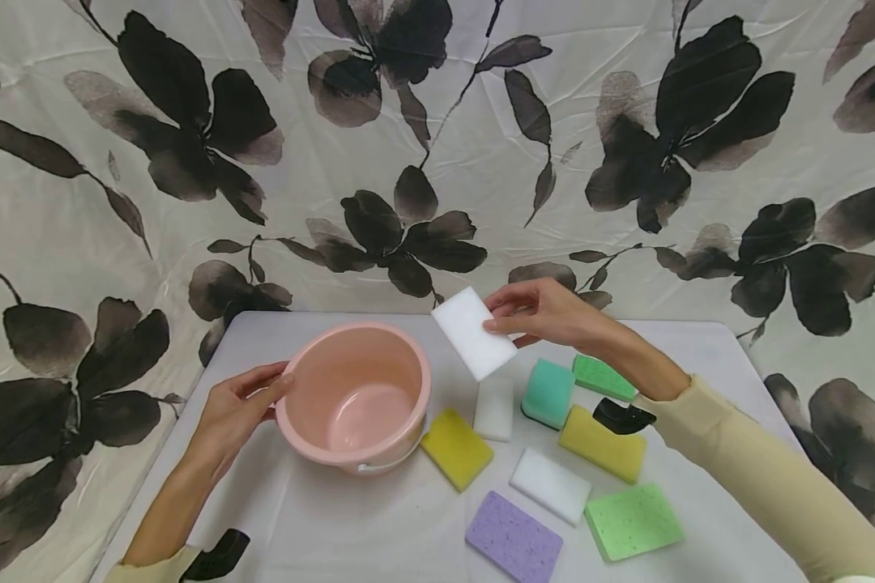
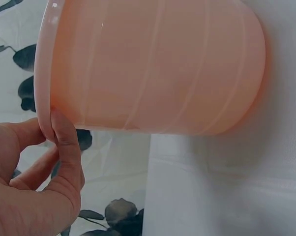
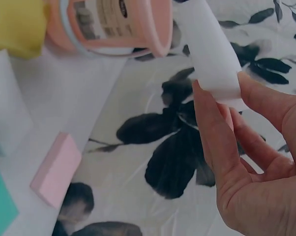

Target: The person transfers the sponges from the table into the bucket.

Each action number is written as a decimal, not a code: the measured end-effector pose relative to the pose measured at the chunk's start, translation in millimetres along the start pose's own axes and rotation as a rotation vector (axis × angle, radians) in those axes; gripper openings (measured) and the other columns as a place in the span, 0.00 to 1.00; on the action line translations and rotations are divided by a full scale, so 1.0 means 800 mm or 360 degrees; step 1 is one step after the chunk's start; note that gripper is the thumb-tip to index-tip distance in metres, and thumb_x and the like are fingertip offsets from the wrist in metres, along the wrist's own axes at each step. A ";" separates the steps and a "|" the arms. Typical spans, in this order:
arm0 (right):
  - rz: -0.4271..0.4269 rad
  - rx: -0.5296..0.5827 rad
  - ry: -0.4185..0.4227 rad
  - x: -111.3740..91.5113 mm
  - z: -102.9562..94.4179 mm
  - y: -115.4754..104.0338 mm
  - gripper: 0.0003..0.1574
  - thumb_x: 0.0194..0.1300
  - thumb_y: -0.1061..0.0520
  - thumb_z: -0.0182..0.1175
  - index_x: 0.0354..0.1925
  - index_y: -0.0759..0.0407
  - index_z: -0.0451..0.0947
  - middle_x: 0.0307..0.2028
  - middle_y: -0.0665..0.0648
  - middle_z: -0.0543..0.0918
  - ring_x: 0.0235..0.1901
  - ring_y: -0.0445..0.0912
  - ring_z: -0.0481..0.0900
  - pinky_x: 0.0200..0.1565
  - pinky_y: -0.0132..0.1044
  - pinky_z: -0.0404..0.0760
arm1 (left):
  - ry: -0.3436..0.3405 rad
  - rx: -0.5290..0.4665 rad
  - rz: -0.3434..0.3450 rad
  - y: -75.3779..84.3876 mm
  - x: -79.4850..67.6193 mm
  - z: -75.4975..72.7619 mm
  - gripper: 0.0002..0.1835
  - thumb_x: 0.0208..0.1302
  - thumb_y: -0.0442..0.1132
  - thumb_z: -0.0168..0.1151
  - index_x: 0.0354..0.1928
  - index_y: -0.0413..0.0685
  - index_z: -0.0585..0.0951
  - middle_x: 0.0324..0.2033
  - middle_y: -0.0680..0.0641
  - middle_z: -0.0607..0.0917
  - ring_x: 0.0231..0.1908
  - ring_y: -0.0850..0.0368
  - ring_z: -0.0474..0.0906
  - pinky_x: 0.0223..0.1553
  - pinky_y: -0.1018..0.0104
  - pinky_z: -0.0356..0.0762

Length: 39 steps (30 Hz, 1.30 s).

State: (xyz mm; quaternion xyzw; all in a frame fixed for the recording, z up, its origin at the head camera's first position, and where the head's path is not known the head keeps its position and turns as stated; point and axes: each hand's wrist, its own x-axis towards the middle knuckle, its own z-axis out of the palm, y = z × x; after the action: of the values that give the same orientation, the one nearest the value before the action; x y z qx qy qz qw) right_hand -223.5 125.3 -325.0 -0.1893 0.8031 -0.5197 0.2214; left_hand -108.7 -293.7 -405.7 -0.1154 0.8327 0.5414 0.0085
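Note:
A pink bucket [image 1: 353,405] with a white handle stands upright on the table's left half, its inside bare. My left hand [image 1: 241,413] pinches its rim at the left side; the left wrist view shows thumb and fingers on either face of the rim [image 2: 44,73]. My right hand [image 1: 547,312] holds a white sponge [image 1: 474,334] by one end, raised over the back of the table, to the right of the bucket. In the right wrist view, this sponge [image 3: 212,54] is between the thumb and fingers.
Several sponges lie right of the bucket: yellow [image 1: 457,449], white [image 1: 493,409], teal [image 1: 548,393], green [image 1: 603,376], another yellow [image 1: 603,443], another white [image 1: 550,486], purple [image 1: 514,537] and light green [image 1: 633,522]. A pink sponge [image 3: 57,169] lies near the back edge. Floral cloth [image 1: 408,162] hangs behind.

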 end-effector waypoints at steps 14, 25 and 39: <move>-0.0069 -0.0067 -0.0134 0.049 0.040 -0.039 0.23 0.65 0.60 0.72 0.57 0.63 0.82 0.46 0.61 0.84 0.43 0.52 0.86 0.43 0.45 0.89 | -0.0025 -0.0022 -0.0019 0.000 0.016 -0.004 0.36 0.72 0.56 0.64 0.71 0.38 0.72 0.65 0.34 0.76 0.41 0.69 0.82 0.43 0.73 0.85; -0.0084 -0.0047 -0.0272 0.076 0.081 -0.050 0.20 0.65 0.61 0.72 0.55 0.63 0.82 0.44 0.60 0.84 0.40 0.50 0.86 0.42 0.43 0.89 | -0.0045 -0.0054 -0.0073 0.002 0.017 -0.003 0.36 0.72 0.54 0.65 0.72 0.38 0.71 0.66 0.35 0.75 0.42 0.71 0.81 0.43 0.73 0.84; -0.0211 -0.0238 -0.0377 0.097 0.141 -0.042 0.16 0.64 0.63 0.72 0.49 0.64 0.84 0.35 0.55 0.83 0.30 0.46 0.82 0.34 0.36 0.87 | -0.0026 -0.0064 -0.0046 -0.007 0.010 -0.002 0.34 0.73 0.53 0.64 0.71 0.38 0.72 0.63 0.37 0.77 0.42 0.70 0.81 0.42 0.73 0.84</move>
State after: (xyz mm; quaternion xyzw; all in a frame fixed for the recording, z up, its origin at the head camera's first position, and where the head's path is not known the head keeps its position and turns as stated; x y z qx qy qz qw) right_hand -223.2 -14.2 -347.5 -0.3178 0.7936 -0.4460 0.2650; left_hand -115.2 -298.3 -411.1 -0.1233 0.8198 0.5589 0.0208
